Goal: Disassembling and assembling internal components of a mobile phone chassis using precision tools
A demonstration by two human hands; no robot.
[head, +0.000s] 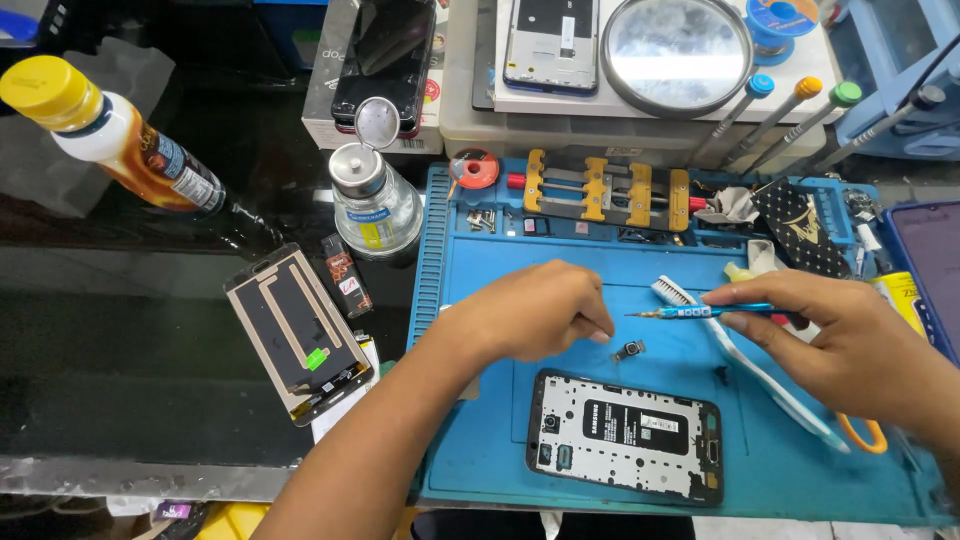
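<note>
Nearby, toothbrush (740, 345) and opened phone (625, 435) flank the camera module (630, 349).

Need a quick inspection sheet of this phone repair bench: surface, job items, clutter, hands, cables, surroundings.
Surface: blue repair mat on a dark bench.
Job's things: opened phone lies flat near the mat's front edge; small camera module lies loose above it; blue screwdriver points at the module.
Clutter: white toothbrush, yellow clamp jig, detached screen panel, glass dispenser bottle, yellow-capped bottle.
Grippers: left hand curled, fingers by the module, holding nothing visible; right hand grips the screwdriver.
Cables: nothing seen.
Surroundings: round mirror, spare screwdrivers, second phone frame.
</note>
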